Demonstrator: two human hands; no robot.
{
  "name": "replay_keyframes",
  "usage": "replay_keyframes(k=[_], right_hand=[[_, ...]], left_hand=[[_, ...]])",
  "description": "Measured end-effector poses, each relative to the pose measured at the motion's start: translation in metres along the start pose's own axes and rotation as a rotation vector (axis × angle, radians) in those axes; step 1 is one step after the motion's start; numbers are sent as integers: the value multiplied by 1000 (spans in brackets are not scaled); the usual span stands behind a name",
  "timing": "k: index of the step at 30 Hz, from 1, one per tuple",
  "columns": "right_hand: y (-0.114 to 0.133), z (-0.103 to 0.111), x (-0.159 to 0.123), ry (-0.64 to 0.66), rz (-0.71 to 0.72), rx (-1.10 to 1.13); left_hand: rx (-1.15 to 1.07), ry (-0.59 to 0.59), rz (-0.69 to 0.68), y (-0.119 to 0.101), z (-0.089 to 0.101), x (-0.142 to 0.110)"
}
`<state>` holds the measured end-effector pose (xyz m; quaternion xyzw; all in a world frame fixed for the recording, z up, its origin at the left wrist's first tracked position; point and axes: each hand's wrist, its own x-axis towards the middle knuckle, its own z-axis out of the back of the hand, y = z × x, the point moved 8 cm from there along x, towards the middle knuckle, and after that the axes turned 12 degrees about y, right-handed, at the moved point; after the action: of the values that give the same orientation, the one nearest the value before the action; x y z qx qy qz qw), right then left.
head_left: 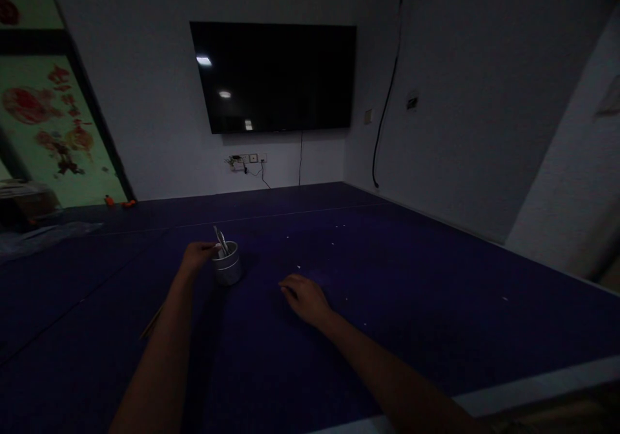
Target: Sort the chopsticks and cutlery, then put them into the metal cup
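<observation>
A light grey cup [227, 269] stands upright on the dark blue-purple surface [271, 356]. Shiny metal utensils [221, 239], perhaps spoons, lean out of its top. My left hand [196, 256] is at the cup's left rim, its fingers pinched against a pale piece beside the utensils; I cannot make out what that piece is. To the right of the cup, my right hand [306, 299] rests on the surface with its fingers curled in, and nothing shows in it. Thin wooden sticks [151, 322] lie partly hidden under my left forearm.
Small white scraps [298, 267] are scattered across the surface. Clear plastic [53, 235] lies at the far left, near small orange objects [110, 199]. A large dark television [276, 79] hangs on the far wall above sockets [249, 159]. A black cable [387, 104] hangs down the right wall.
</observation>
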<state>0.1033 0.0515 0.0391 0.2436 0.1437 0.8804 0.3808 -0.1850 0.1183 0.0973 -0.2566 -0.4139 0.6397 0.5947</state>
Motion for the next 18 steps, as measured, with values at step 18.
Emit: replay_keyframes(k=[18], right_hand=[[-1,-2,2,10,2,1]], left_hand=[[33,-171,-106,-20,11,-5]])
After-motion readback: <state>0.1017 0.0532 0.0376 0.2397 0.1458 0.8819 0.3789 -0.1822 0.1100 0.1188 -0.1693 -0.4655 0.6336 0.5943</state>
